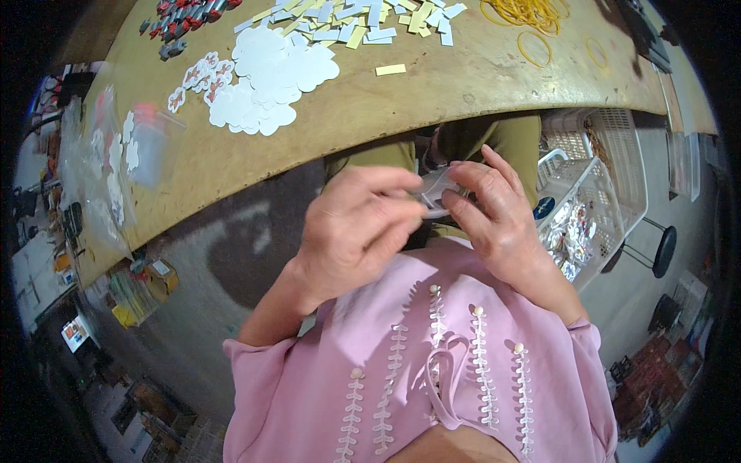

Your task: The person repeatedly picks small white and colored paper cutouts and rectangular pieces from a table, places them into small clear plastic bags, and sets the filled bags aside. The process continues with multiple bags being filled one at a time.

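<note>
Over my lap, just off the table's front edge, a small clear plastic bag (437, 193) is stretched between my hands. My right hand (494, 212) pinches its right side between thumb and fingers. The fingers of my left hand (356, 224) are bent together at the bag's left edge. Whatever may be inside the bag is too small and glossy to make out. Beyond my hands, on the table (340, 116), lie a heap of white scalloped cards (270, 77), small printed cutouts (202, 77) and a lone pale yellow strip (390, 69).
Yellow and light-blue strips (363, 19), yellow rubber bands (532, 15) and small red-and-grey pieces (189, 19) lie along the far side. Clear bags (104, 170) sit at the table's left. At my right stands a white plastic basket (610, 201) holding shiny packets (573, 235).
</note>
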`<act>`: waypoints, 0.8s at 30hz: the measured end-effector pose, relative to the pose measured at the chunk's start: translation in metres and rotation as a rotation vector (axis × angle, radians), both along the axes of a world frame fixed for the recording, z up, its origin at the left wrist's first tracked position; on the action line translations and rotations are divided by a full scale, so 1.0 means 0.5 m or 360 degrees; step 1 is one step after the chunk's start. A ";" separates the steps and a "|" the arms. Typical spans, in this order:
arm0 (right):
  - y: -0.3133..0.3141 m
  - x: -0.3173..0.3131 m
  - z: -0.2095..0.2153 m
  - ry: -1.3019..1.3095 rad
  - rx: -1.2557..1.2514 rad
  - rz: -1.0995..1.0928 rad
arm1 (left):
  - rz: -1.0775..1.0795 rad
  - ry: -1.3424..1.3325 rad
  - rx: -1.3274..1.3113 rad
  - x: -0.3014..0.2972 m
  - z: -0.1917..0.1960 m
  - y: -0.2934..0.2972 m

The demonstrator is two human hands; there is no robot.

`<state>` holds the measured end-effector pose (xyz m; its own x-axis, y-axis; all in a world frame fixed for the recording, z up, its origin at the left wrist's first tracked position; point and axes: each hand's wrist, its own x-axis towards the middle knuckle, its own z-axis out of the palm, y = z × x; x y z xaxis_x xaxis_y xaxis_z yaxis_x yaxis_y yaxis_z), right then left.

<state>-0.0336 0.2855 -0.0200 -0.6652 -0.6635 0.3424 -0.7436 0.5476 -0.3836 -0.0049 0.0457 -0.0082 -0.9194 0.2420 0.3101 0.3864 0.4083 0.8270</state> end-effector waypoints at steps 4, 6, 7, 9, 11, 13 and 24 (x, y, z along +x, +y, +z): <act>-0.016 0.002 -0.001 -0.0060 -0.0107 0.0100 | 0.0230 0.0030 0.0022 -0.002 -0.012 0.023; -0.028 0.004 0.001 -0.0089 -0.0175 0.0099 | 0.0225 0.0044 -0.0044 -0.002 -0.020 0.032; -0.030 0.004 0.001 -0.0104 -0.0208 0.0097 | 0.0226 0.0117 -0.0182 -0.001 -0.022 0.033; -0.031 0.000 -0.001 -0.0146 -0.0205 0.0109 | 0.0230 0.0273 -0.0473 -0.001 -0.024 0.031; -0.029 0.005 -0.010 -0.0163 -0.0155 0.0113 | 0.0143 0.0306 -0.0782 0.005 -0.012 0.036; -0.031 0.008 -0.015 -0.0179 -0.0187 0.0110 | 0.0053 0.0353 -0.0967 0.000 -0.013 0.038; -0.019 -0.012 -0.026 -0.0139 -0.0168 -0.0025 | 0.0481 0.0244 -0.0624 -0.211 -0.009 -0.011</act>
